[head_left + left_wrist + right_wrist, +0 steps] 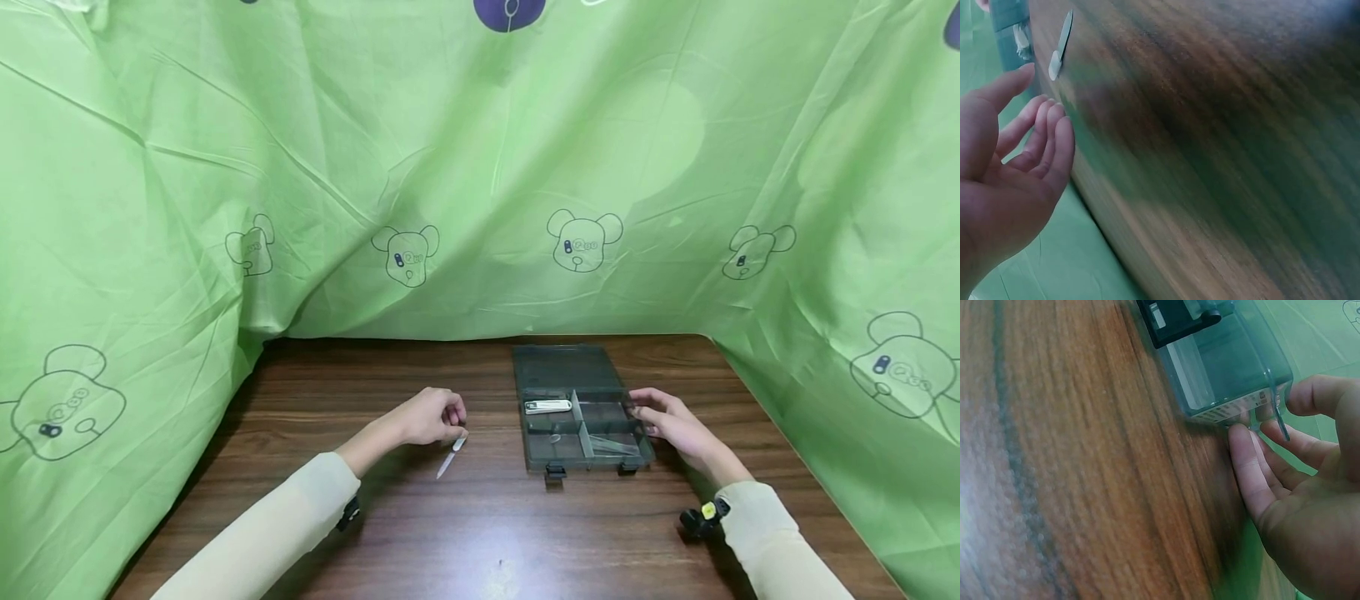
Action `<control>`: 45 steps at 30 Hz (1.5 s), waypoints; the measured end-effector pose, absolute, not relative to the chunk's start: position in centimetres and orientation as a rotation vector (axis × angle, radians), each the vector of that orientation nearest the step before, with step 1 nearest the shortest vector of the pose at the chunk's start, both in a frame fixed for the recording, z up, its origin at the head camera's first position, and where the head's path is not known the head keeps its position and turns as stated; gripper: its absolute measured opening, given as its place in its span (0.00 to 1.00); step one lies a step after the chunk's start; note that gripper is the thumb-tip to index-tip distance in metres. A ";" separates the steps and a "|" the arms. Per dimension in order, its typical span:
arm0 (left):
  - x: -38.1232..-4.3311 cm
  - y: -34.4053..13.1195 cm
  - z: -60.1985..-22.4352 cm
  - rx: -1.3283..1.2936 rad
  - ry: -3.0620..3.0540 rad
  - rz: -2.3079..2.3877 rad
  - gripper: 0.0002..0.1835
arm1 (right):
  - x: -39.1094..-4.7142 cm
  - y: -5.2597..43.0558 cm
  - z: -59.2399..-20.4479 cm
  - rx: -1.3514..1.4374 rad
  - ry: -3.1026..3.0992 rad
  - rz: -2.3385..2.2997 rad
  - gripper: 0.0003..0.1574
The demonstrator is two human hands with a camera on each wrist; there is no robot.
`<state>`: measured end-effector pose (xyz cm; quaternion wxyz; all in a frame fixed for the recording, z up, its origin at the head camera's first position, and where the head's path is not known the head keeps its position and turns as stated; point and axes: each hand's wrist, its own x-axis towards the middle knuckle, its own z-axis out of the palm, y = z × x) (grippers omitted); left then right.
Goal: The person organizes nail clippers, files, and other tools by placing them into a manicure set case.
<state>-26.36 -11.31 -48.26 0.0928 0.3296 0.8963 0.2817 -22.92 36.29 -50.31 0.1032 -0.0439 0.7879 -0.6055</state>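
On the table lies a slim pointed nail file [448, 460] with a white handle, its point toward the near side. My left hand [432, 417] hovers by the handle end; in the left wrist view its loosely bent fingers and thumb are apart from the file [1063, 47] and hold nothing. A dark see-through compartment box [588, 427] sits to the right with its lid laid back. My right hand [678, 429] rests its fingertips and thumb against the box's right side [1235, 406]. Silver nail clippers [547, 407] lie in the back left compartment.
The box's lid [564, 367] lies toward the back of the wooden table [480, 533]. Narrow strips [613, 446], kind unclear, show in the front right compartment. Two black latches [555, 472] jut from the near side. A green printed curtain [480, 167] encloses the back and sides.
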 end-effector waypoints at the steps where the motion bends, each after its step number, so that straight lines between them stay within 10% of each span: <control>1: -26.2 -11.4 -48.3 0.966 2.655 0.821 0.12 | -22.9 36.3 -50.3 -0.130 2.325 -1.786 0.29; 45: -28.1 -4.0 -46.5 1.201 2.718 0.760 0.03 | -23.1 36.2 -50.6 -0.129 2.356 -1.750 0.30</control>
